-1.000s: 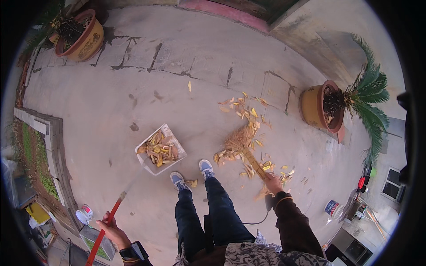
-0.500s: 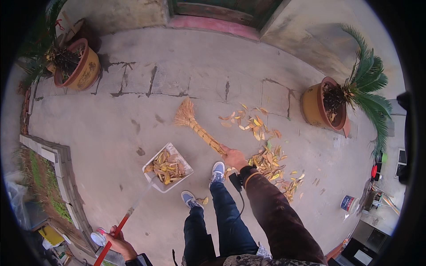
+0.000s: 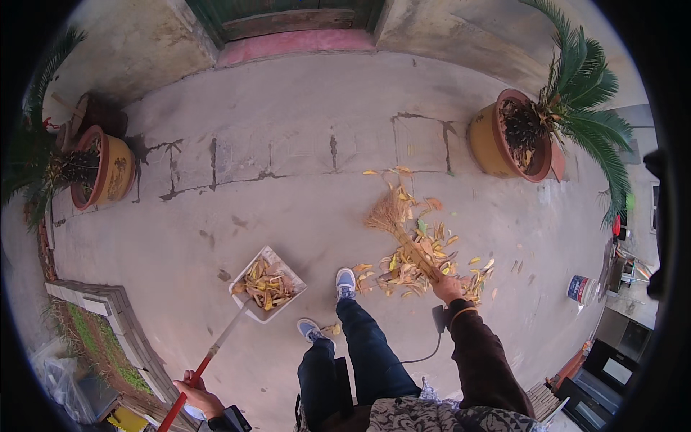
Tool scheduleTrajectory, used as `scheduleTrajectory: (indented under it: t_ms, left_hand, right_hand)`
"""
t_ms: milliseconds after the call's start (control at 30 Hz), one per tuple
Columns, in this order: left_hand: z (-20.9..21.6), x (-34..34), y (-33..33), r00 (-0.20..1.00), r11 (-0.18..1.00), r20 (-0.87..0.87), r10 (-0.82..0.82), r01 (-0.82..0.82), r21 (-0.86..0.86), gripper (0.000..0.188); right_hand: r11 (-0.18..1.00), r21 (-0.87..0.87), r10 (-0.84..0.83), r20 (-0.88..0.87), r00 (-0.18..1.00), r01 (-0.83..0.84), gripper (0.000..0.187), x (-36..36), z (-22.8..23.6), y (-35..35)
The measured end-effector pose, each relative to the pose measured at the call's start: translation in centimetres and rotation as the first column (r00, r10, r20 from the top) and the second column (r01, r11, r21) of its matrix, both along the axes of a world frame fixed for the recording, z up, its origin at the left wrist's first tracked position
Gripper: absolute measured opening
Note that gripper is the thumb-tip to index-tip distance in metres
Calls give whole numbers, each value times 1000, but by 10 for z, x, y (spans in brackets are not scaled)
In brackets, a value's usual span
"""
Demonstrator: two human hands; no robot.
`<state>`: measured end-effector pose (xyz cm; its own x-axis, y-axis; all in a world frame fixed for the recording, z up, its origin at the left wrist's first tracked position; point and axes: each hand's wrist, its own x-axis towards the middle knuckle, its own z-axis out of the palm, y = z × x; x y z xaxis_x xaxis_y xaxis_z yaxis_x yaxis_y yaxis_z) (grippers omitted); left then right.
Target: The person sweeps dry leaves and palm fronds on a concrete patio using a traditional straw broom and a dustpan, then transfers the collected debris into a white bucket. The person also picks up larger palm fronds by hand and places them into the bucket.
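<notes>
My right hand point(image 3: 448, 289) grips the handle of a straw broom point(image 3: 414, 248), its bristles spread out over a scattered pile of dry yellow and brown leaves point(image 3: 392, 277) on the concrete. In my left hand point(image 3: 198, 398) is the red and silver pole of a long-handled dustpan point(image 3: 294, 282). The white pan lies on the ground left of my feet, holding a heap of dry leaves point(image 3: 268, 286). Part of a white round object shows beneath my left hand; what it is I cannot make out.
Potted palm-like plants stand at the right point(image 3: 511, 137) and at the left point(image 3: 108, 169). A small labelled bucket point(image 3: 581, 289) sits on the right. A low brick border point(image 3: 108, 317) edges a planted bed at left. Beyond lies a doorway with a pink sill point(image 3: 295, 45).
The broom has swung right, from open concrete between the dustpan and the pile onto the leaves, which now lie closer together. The dustpan stays on the ground. My view has shifted right.
</notes>
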<state>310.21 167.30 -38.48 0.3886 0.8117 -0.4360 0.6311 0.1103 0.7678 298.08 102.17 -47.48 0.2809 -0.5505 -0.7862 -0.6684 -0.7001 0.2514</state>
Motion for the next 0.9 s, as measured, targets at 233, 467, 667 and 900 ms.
scheduleTrajectory:
  t_ms: [233,467,667,900]
  left_hand:
    - [-1,38,-12,992,995,108,-68,75,-63,51]
    - [-16,51,5,993,996,118,30,-20,-89,43]
    - [-42,88,39,995,998,88,51,-49,-31,45]
    - [-51,102,63,996,999,77,-44,44,6,46]
  right_hand:
    - [991,55,-128,246,961,118,45,-73,91,-9]
    - [916,367,-31,467,884,-162,47,109,-27,83]
    - [885,335,164,428,889,-324,43,336,-168,238]
    - [959,198,133,313,940,-202,41,323,-172,186]
